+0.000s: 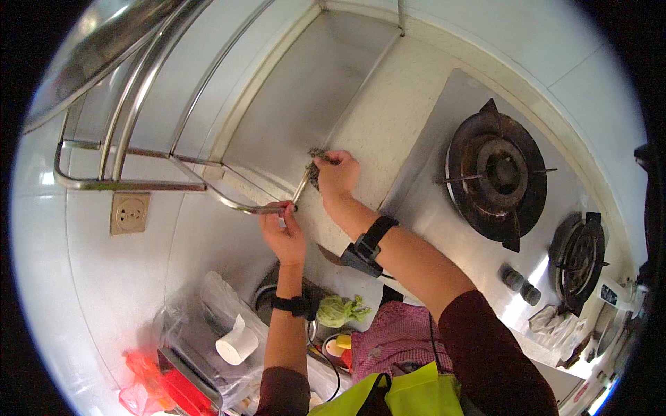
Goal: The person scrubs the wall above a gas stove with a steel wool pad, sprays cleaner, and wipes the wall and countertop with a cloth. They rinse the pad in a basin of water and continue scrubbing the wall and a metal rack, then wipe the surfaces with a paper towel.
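Observation:
My right hand point(339, 178) grips a dark steel-wool scrubber point(314, 179), bunched around or against a thin metal bar point(301, 188). My left hand point(283, 236) pinches the bent end of a metal tube point(247, 209) between thumb and fingers, close to where it meets that bar. The tube belongs to a shiny metal rack point(130, 184) on the tiled wall. Beneath my hands lies a pale countertop point(395, 114) with a flat grey panel point(307, 78) behind. How the scrubber sits on the far side of the bar is hidden.
A gas stove point(416, 208) with a large burner point(502, 171) and a smaller burner point(578, 262) is at right. A wall socket point(129, 213) sits below the rack. Lower down are a paper roll point(237, 347), lettuce point(341, 311) and a red plastic bag point(143, 382).

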